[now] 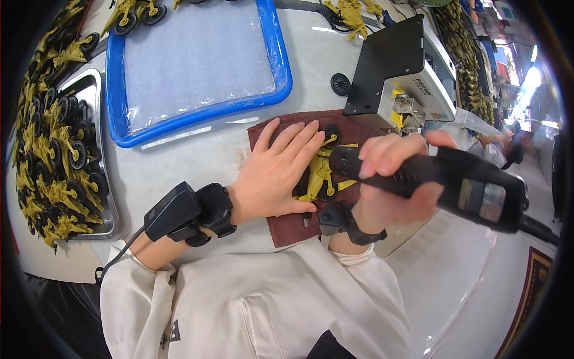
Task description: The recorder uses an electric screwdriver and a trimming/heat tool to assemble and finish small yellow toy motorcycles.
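On a dark red cloth (288,232) lies a yellow toy vehicle (318,181) with black wheels, partly covered by my hands. My left hand (276,164) rests over its left side with the fingers stretched out and the thumb apart. In my right hand (394,158) is a black electric screwdriver (457,179), held nearly level with fingers wrapped round its body. The screwdriver's front end is over the toy's right part; whether its tip touches cannot be made out. A cable runs from the tool's back end to the right.
A screw feeder (385,69) with a black cover stands beyond my right hand, a loose black wheel (340,84) beside it. A blue plastic-lined tray (200,128) lies ahead. At left, a metal tray (107,206) holds several yellow toys. More yellow pieces (350,18) lie at the back.
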Available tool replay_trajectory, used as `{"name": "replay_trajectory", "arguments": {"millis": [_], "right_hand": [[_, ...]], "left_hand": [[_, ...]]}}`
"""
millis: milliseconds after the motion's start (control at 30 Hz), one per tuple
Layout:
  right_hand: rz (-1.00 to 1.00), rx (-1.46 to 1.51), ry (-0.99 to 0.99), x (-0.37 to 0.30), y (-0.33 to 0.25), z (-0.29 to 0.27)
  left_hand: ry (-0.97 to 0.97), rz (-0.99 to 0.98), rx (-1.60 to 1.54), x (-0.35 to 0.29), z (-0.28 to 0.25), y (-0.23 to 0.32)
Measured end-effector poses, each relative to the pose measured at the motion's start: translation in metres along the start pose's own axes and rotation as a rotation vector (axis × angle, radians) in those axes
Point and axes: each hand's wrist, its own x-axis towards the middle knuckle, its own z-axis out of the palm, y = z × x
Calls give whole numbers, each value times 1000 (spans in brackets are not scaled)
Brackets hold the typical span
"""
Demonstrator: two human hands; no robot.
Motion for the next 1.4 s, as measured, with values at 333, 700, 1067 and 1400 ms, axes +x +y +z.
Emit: {"name": "replay_trajectory", "arguments": {"millis": [333, 700, 1067, 1400], "right_hand": [[114, 108, -100, -1, 11, 2], [-312, -494, 589, 82, -39, -65], [-135, 68, 83, -11, -32, -15], [-47, -9, 225, 28, 6, -15]], "left_hand": [[6, -50, 58, 4, -2, 2], [-8, -5, 96, 6, -5, 6], [7, 3, 104, 4, -4, 6], [15, -19, 101, 1, -3, 5]]}}
